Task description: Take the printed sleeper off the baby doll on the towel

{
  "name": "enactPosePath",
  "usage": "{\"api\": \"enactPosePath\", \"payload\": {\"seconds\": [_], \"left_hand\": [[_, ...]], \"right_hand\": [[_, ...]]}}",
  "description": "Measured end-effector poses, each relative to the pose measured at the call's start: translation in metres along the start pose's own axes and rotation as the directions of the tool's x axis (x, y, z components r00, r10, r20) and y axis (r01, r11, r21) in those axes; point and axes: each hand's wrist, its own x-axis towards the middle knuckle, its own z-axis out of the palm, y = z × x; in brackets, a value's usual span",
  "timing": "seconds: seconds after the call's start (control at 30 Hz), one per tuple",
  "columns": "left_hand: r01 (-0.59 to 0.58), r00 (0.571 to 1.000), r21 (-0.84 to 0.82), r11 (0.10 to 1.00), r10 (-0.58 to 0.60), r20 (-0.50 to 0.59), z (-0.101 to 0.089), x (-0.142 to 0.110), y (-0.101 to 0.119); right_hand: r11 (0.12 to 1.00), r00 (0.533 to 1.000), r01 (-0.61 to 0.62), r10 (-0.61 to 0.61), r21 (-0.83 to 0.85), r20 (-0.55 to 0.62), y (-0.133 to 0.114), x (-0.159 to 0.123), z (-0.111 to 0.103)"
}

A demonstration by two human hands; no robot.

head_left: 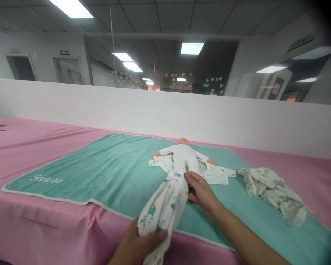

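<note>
left hand (136,244): fingers (157,235) clenched around the bunched lower end of a white infant garment with teal print (162,209). right hand (202,193): fingers (190,178) curved against the gathered fabric at the garment's upper end; whether they are pinching it cannot be determined from this view.

the garment extends from the left hand to the lower body of an infant training doll (182,154). the doll lies on its back, head pointing away from the person, arms spread, dressed in a white long-sleeved suit. a second white garment (220,176) lies opened flat beneath the doll's torso. a teal towelling mat (99,173) with a white border lies under both. a crumpled pale printed cloth (276,195) lies on the mat to the right of the doll. a pink-covered table (44,162) carries the mat. a white partition (165,110) stands beyond the doll's head.
</note>
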Motion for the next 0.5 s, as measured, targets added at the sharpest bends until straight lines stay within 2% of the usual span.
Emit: {"api": "enactPosePath", "payload": {"seconds": [0.03,0.1,0.13,0.2,0.27,0.33,0.4,0.47,0.5], "left_hand": [[-0.054,0.991,0.046,0.997,0.059,-0.118,-0.008,0.0,0.013],[-0.104,0.937,0.232,0.967,0.174,-0.302,-0.023,0.0,0.039],[-0.09,0.91,0.336,0.938,0.215,-0.356,-0.03,0.001,0.05],[-0.046,0.878,0.494,0.868,0.271,-0.394,-0.04,0.004,0.07],[-0.053,0.88,0.538,0.841,0.294,-0.373,-0.045,0.008,0.085],[-0.126,0.907,0.441,0.888,0.283,-0.311,-0.044,0.017,0.096],[-0.179,0.95,0.25,0.952,0.233,-0.209,-0.04,0.035,0.103],[-0.159,0.984,0.104,0.982,0.166,-0.063,-0.036,0.063,0.102],[-0.133,0.991,0.091,0.987,0.133,0.008,-0.036,0.081,0.099]], "right_hand": [[0.999,1.0,-0.003,0.004,-0.042,0.028,0.008,0.001,-0.005],[0.993,0.998,0.017,-0.01,-0.119,0.062,0.022,0.002,-0.015],[0.989,0.998,0.025,-0.016,-0.143,0.064,0.028,0.002,-0.02],[0.985,0.998,0.034,-0.025,-0.166,0.057,0.037,0.003,-0.029],[0.979,0.997,0.063,-0.052,-0.194,0.061,0.041,0.009,-0.04],[0.961,0.99,0.138,-0.136,-0.239,0.026,0.044,0.021,-0.052],[0.929,0.962,0.217,-0.255,-0.299,-0.096,0.046,0.038,-0.067],[0.908,0.893,0.256,-0.354,-0.332,-0.279,0.048,0.06,-0.083],[0.913,0.859,0.259,-0.367,-0.315,-0.357,0.049,0.072,-0.089]]}}
